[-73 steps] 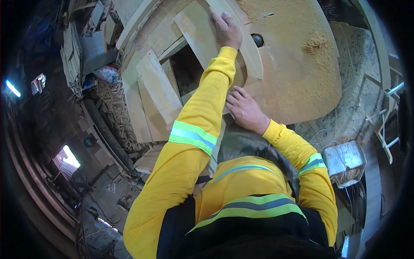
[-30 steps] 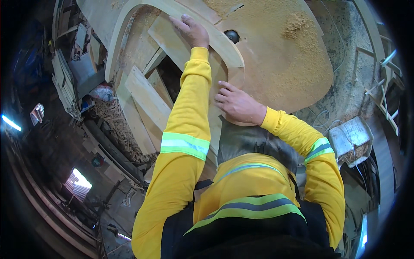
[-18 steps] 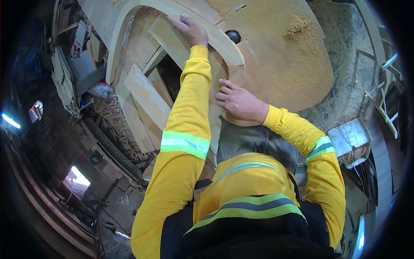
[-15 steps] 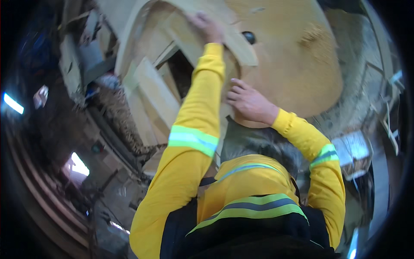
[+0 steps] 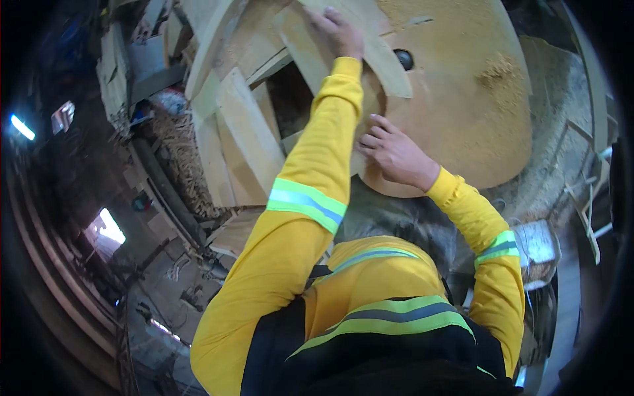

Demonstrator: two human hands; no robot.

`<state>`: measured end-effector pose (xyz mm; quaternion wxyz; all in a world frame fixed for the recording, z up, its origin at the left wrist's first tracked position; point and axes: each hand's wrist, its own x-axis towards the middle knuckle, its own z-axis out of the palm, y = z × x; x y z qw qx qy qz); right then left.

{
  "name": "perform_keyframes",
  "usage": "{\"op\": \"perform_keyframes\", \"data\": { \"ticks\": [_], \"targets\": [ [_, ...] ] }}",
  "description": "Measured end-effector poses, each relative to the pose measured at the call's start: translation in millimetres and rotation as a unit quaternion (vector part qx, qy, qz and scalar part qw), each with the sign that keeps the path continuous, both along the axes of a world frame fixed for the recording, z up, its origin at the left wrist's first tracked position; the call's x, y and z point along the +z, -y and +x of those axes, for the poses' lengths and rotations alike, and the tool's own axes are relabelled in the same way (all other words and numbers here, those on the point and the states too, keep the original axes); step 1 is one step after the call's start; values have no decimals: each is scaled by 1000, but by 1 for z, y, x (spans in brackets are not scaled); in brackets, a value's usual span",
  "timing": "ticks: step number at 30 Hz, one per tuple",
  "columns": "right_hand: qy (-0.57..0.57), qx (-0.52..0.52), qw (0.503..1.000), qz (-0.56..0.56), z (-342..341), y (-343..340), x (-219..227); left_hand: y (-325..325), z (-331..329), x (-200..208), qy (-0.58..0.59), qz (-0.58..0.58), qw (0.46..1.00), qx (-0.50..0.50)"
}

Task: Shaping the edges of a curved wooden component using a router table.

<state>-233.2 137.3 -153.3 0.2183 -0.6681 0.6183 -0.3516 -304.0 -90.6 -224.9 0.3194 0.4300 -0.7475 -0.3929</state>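
Observation:
My left hand (image 5: 340,32) reaches far forward, over the inner edge of a pale curved wooden piece (image 5: 386,69). Its fingers look stretched out on the wood, with no grip visible. Nearer to me, my right hand (image 5: 396,152) is at the near left edge of a broad brown board (image 5: 462,125), fingers apart and slightly bent, holding nothing I can see. A round black knob-like part (image 5: 403,59) sits on the board beside the curved piece. Flat planks (image 5: 247,119) lie left of my left forearm, around a dark rectangular gap (image 5: 290,96).
A heap of sawdust (image 5: 500,71) lies on the board's right part. Wood offcuts (image 5: 148,59) are stacked at the far left, above a pile of wood chips (image 5: 181,152). A wrapped block-like bundle (image 5: 536,247) stands beside my right elbow.
The whole view has shifted slightly, moving the wooden pieces and hands to the right in the picture. Both hands keep nearly the same places on the wood.

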Motion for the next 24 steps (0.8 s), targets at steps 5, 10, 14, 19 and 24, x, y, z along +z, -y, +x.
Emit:
{"op": "perform_keyframes", "data": {
  "ticks": [5, 10, 14, 19, 24],
  "targets": [
    [-7, -6, 1000, -7, 0, -3, -5, 1, 0, 0, 29, 22, 999, 3],
    [3, 8, 1000, 13, -2, -3, -3, -3, 0, 7, 11, 49, 999, 3],
    [-16, -10, 1000, -14, -1, -3, -8, 1, 1, 8, 21, 42, 999, -5],
    [-16, 2, 1000, -9, -5, -1, -9, 5, 0, 8, 38, 63, 997, 14],
    [-17, 3, 1000, -12, -8, -1, -10, 2, -2, 11, 69, 92, 993, 26]
  ]
}}
